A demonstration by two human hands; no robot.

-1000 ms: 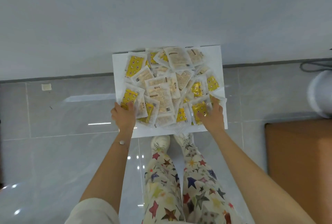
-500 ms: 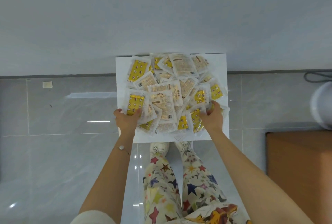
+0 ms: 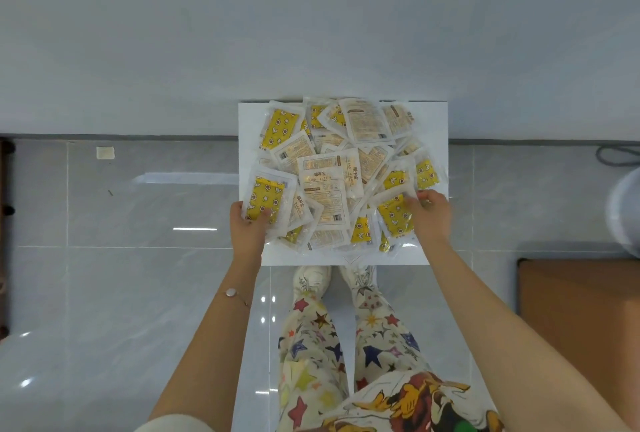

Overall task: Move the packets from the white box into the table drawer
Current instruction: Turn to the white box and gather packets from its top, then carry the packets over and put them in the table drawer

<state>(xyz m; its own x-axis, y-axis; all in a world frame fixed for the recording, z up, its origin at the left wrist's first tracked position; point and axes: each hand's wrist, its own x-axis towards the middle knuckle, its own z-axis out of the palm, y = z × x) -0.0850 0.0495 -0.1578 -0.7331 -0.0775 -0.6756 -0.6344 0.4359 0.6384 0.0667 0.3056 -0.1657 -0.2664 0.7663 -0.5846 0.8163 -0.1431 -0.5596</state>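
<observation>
While packets [image 3: 325, 185] heap white box [image 3: 430, 124], your left grip [image 3: 247, 228] clutches yellow packet [image 3: 266, 199], 8 o'clock; right grip [image 3: 431, 220] pinches second packet [image 3: 394, 221], 4 o'clock.

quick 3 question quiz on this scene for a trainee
1. True or false: the white box is empty.
2. The left hand grips: A a yellow packet, B a cup, C a spoon.
3. How many hands hold packets?
Key: 1 false; 2 A; 3 two, the right hand as well.
</observation>
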